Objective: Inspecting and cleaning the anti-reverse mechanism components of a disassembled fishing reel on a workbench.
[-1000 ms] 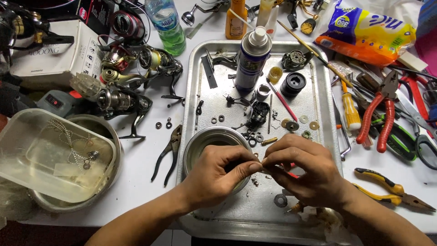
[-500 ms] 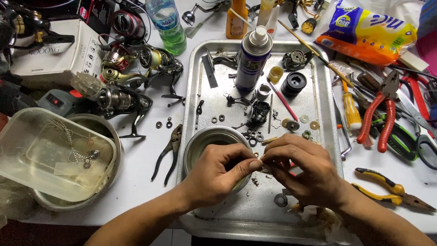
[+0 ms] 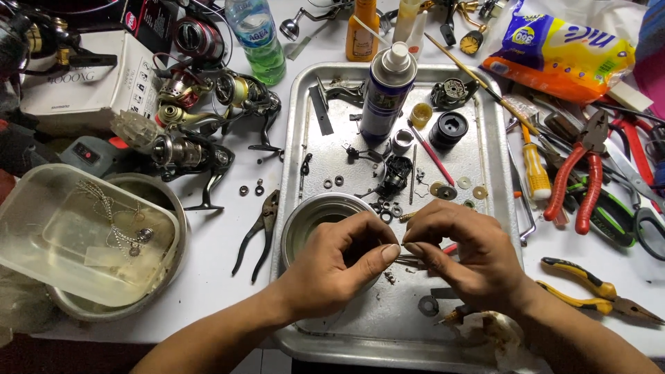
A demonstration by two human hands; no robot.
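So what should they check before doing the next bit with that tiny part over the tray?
1. Both hands on the part: left hand and right hand meet fingertip to fingertip. Ok.
2. Part visible: hidden between the fingers. Cannot tell.
3. Hands over the metal tray, so a dropped piece would likely land in it. Ok.
4. Small washers lie loose on the tray close to the right hand; a sleeve or wrist might scatter them. Not ok.
5. Spray can stands upright, apart from the hands. Ok.
6. Dark pliers lie off the tray beside the left hand, within easy reach. Ok.
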